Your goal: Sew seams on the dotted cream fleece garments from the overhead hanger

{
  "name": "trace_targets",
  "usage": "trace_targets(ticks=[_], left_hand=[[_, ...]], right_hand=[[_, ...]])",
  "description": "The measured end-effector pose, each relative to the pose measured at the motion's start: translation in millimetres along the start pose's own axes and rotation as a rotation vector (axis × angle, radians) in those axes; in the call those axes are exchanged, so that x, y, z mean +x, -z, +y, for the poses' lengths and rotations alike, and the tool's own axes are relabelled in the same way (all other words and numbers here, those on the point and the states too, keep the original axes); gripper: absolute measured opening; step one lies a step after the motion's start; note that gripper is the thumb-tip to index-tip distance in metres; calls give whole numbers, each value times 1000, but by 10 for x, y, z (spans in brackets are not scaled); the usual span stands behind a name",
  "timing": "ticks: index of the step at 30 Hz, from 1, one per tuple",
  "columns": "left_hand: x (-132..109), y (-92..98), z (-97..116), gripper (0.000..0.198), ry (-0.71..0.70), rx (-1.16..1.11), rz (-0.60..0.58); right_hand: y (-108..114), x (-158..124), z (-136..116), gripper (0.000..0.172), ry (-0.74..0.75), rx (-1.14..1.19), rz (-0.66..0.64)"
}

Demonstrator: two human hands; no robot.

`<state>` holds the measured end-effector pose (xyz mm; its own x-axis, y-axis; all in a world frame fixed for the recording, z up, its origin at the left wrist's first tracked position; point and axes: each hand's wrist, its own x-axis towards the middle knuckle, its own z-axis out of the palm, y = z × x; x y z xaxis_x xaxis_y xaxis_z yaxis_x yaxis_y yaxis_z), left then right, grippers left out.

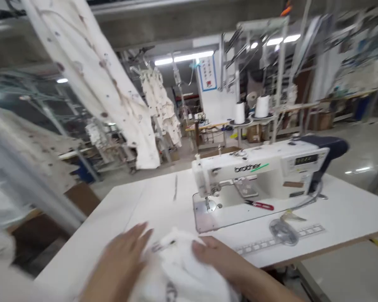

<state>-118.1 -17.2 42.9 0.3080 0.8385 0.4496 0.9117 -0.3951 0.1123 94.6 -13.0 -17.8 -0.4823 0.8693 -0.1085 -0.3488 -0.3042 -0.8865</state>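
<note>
Right hand (222,256) has a bunch of white cloth (184,268) pinched, thumb on top and the other fingers mostly hidden behind it. In the head view the left hand (122,260) lies at the cloth's left side with its fingers stretched forward; blur makes it impossible to tell whether it grips or only rests there. With one hand on each side, the cloth is probably being kept bunched and steady between them. It sits low in the middle of the view, on the near side of the table (151,201), apart from the sewing machine's needle.

Counting: two hands, one bunch of cloth between them, one sewing machine (225,174). One pair of red-handled snips (263,205) lies on the machine's base, likely for easy reach. One clear ruler (313,230) lies flat along the table's near right side, with one round clear thing (283,232), too blurred to name, on top of it. Two white thread cones (262,107) stand upright behind the machine, presumably so thread can pull off freely. One long spotted cloth (122,100) hangs at upper left, off the table.
</note>
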Motion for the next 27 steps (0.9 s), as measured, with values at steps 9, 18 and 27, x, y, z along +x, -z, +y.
trace_targets(ticks=[9, 18, 27], left_hand=[[51, -353, 635, 17, 339, -601, -237], [-87, -459, 752, 20, 261, -718, -320], [-15, -477, 873, 12, 319, -693, -272]], right_hand=[[145, -233, 26, 43, 140, -356, -77], [433, -274, -147, 37, 267, -670, -45], [424, -253, -338, 11, 196, -872, -78]])
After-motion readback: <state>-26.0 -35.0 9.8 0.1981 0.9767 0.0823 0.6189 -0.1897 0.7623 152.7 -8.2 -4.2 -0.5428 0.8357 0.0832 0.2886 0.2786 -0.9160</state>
